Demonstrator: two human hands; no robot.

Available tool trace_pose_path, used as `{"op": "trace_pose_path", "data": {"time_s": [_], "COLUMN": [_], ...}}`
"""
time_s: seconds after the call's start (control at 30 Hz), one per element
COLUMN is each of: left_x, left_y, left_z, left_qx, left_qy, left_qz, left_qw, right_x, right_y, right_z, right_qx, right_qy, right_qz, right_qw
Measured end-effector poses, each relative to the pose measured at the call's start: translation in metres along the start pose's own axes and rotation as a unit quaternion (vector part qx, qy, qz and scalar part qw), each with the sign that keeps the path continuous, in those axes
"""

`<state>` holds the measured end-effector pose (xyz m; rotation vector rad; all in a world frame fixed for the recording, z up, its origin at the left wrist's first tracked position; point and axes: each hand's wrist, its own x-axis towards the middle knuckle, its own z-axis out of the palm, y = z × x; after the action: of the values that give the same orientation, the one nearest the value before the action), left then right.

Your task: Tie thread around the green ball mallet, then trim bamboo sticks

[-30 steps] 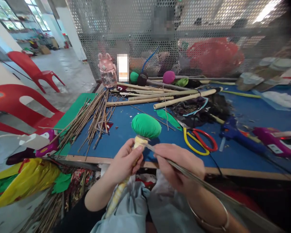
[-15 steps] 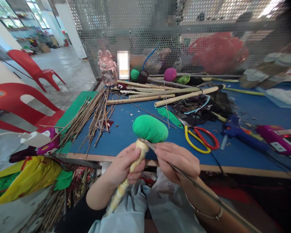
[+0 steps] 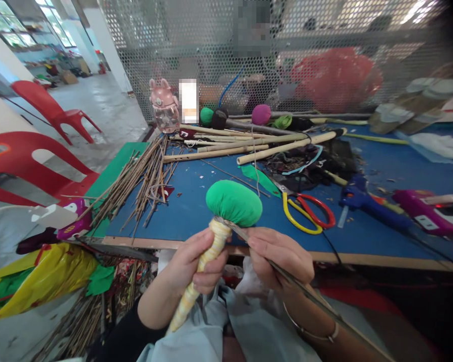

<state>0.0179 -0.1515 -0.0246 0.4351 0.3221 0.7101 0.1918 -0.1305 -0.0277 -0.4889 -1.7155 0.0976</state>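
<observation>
My left hand [image 3: 196, 261] is wrapped round a handle [image 3: 186, 303] bound in yellow and white strips. A padded head of green cloth [image 3: 234, 202], gathered at its underside, sits on top of that handle. In my right hand [image 3: 283, 256] a long thin brown strip [image 3: 324, 305], like a twig or split cane, is pinched. Its near end touches the neck where cloth and handle meet, and the rest trails down past my right forearm. To the right of the green head lie scissors [image 3: 305, 210] with one yellow and one red handle.
Thin twigs [image 3: 136, 176] lie in a pile at the left. Bamboo sticks [image 3: 245, 146], a pink bottle [image 3: 165, 105] and cloth-covered balls [image 3: 261, 114] stand or lie toward the perforated screen [image 3: 211, 50]. A blue glue gun [image 3: 362, 196] rests at right.
The view has shifted slightly, and the table items sit a little further left. My left hand and the wrapped handle have tilted slightly; both hands keep their hold.
</observation>
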Motion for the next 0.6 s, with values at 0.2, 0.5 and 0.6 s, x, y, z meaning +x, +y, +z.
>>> {"op": "trace_pose_path", "data": {"time_s": [0.2,0.5,0.6], "left_x": [-0.010,0.000,0.003], "left_y": [0.005,0.007,0.010], "left_z": [0.010,0.001,-0.004], "left_qx": [-0.053,0.046,0.095], "left_qy": [-0.059,0.039,0.143], "left_qz": [0.003,0.122,0.094], "left_qw": [0.997,0.991,0.981], "right_x": [-0.015,-0.022,-0.020], "right_y": [0.003,-0.007,-0.011], "right_z": [-0.005,-0.019,-0.025], "right_qx": [-0.045,0.004,0.046], "right_qy": [0.008,0.058,0.097], "right_qz": [0.040,0.181,0.207], "right_qw": [0.998,0.982,0.972]}}
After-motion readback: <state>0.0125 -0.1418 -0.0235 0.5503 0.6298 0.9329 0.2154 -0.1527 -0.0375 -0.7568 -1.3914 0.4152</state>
